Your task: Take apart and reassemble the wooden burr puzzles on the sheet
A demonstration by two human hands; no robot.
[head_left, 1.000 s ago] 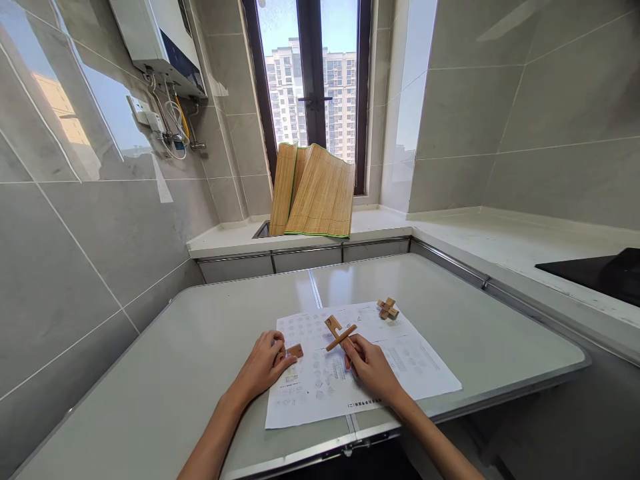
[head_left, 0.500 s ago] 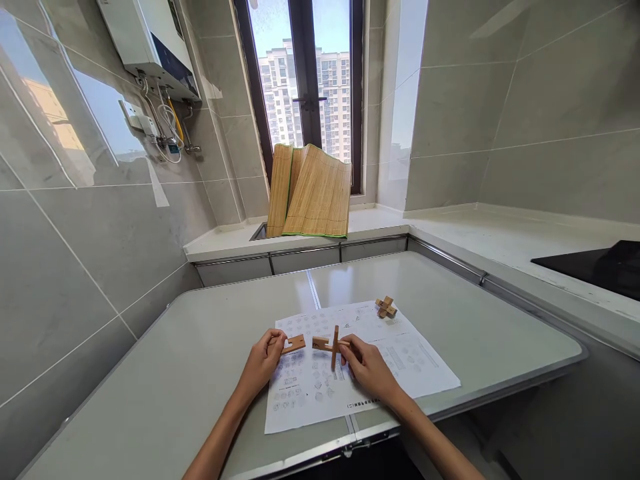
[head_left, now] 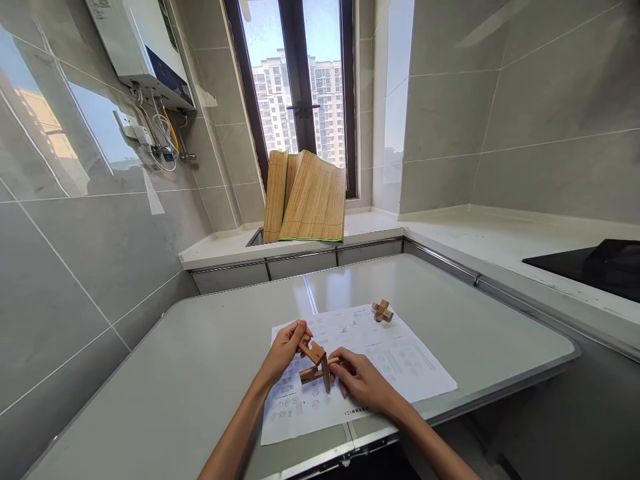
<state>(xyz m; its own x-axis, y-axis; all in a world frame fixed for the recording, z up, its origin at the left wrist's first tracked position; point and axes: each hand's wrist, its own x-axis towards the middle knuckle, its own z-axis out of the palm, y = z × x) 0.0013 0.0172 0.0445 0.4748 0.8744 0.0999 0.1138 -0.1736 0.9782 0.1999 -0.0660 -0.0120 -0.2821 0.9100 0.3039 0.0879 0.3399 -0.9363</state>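
Observation:
My left hand point(head_left: 286, 348) pinches a notched wooden puzzle piece point(head_left: 313, 351), which slants down to the right. Its lower end meets or overlaps the crossed wooden puzzle pieces point(head_left: 313, 375) in my right hand point(head_left: 358, 377); whether they interlock I cannot tell. Of those crossed pieces, one lies roughly level and another stands nearly upright across it. My right fingertips close on the right end, hiding part of it. Under both hands lies a printed instruction sheet point(head_left: 407, 360) with small diagrams. An assembled wooden cross puzzle point(head_left: 383, 311) rests at the sheet's far right corner.
The sheet lies on a pale folding table point(head_left: 210, 360) with a metal-edged seam. Behind it runs a white counter point(head_left: 370, 227), where a folded bamboo mat point(head_left: 315, 200) leans by the window. A black cooktop point(head_left: 590, 267) sits on the right counter.
My left hand has moved right and tilted its piece down over the crossed pieces. My right hand has shifted slightly left and lower, and the gap between the pieces has closed. The view has shifted slightly.

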